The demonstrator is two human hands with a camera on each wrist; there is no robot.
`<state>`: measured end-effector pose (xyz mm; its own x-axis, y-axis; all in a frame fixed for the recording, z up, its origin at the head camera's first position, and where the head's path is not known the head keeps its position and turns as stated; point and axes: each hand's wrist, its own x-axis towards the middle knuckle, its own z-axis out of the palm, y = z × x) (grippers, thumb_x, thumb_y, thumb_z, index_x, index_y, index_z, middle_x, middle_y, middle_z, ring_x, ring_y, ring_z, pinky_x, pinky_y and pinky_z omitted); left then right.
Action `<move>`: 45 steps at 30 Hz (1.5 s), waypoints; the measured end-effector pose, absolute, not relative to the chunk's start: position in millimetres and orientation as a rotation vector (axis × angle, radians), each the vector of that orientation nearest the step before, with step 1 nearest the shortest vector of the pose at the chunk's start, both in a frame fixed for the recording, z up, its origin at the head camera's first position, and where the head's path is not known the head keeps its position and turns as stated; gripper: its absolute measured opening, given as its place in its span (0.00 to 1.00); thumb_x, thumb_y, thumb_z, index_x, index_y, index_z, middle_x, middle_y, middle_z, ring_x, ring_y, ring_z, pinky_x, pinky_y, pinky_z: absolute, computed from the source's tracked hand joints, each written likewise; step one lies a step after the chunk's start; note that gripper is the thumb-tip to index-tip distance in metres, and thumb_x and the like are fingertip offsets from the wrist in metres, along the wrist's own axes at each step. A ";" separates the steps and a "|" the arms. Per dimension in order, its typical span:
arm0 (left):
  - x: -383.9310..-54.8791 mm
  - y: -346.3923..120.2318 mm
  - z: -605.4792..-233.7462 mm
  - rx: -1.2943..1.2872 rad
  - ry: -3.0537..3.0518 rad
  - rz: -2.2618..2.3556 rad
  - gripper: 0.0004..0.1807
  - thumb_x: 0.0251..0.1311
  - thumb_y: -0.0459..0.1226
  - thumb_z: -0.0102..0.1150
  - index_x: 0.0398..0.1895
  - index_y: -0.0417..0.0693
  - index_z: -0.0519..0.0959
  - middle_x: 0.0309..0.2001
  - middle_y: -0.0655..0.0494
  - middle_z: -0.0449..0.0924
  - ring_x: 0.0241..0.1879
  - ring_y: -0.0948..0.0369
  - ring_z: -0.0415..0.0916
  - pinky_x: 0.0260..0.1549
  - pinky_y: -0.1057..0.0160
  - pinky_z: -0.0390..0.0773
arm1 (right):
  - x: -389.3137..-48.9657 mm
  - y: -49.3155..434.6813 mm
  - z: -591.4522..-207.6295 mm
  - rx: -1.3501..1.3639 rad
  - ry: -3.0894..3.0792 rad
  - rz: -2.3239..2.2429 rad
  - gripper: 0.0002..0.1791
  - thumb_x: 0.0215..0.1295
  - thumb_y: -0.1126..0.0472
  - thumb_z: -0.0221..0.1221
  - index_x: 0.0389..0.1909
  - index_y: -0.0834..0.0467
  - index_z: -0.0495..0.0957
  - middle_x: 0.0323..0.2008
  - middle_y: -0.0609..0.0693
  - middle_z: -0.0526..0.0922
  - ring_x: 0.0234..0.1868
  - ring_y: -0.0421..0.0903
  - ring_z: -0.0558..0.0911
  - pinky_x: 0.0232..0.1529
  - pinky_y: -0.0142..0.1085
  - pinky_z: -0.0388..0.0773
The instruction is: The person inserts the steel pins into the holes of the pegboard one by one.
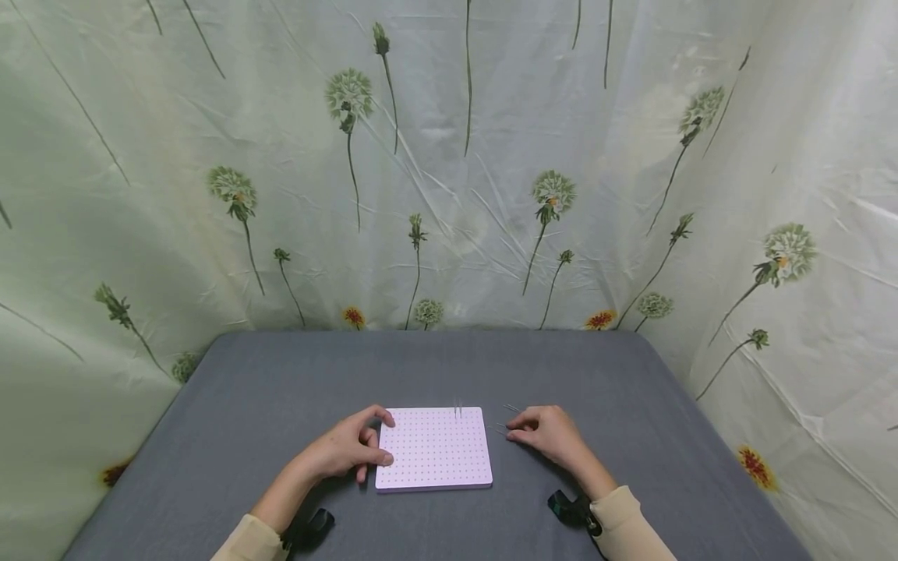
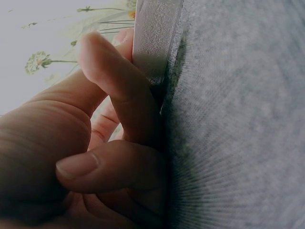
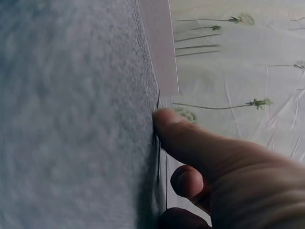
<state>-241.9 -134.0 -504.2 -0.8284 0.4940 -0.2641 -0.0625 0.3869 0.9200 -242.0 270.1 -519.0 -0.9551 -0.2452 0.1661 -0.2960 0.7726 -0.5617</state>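
Note:
A pale lilac pegboard point(image 1: 433, 452) with rows of small holes lies flat on the table. My left hand point(image 1: 348, 446) grips its left edge, thumb and index finger on the top face and the other fingers curled beside it. Two thin metal pins point(image 1: 457, 411) stand upright near the board's far edge. Right of the board, my right hand point(image 1: 550, 433) is low over the table, thumb and index finger curved at thin metal pins point(image 1: 499, 428). The right wrist view shows its thumb point(image 3: 174, 125) across a pin; whether the fingertips pinch it, I cannot tell.
Another thin pin point(image 1: 512, 407) lies beyond the right fingertips. Grey cloth covers the table point(image 1: 435, 358). A pale curtain point(image 1: 449, 195) printed with dandelions hangs behind and at both sides. Dark straps with cameras are on both wrists, below beige sleeves point(image 1: 631, 523).

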 end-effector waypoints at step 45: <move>-239.6 -131.9 -501.1 0.363 2.166 1.445 0.31 0.60 0.39 0.78 0.62 0.46 0.72 0.22 0.58 0.74 0.14 0.64 0.74 0.17 0.67 0.66 | -222.3 247.4 -497.6 0.780 -2.783 -0.003 0.12 0.65 0.63 0.70 0.27 0.53 0.76 0.23 0.44 0.76 0.21 0.42 0.75 0.23 0.38 0.73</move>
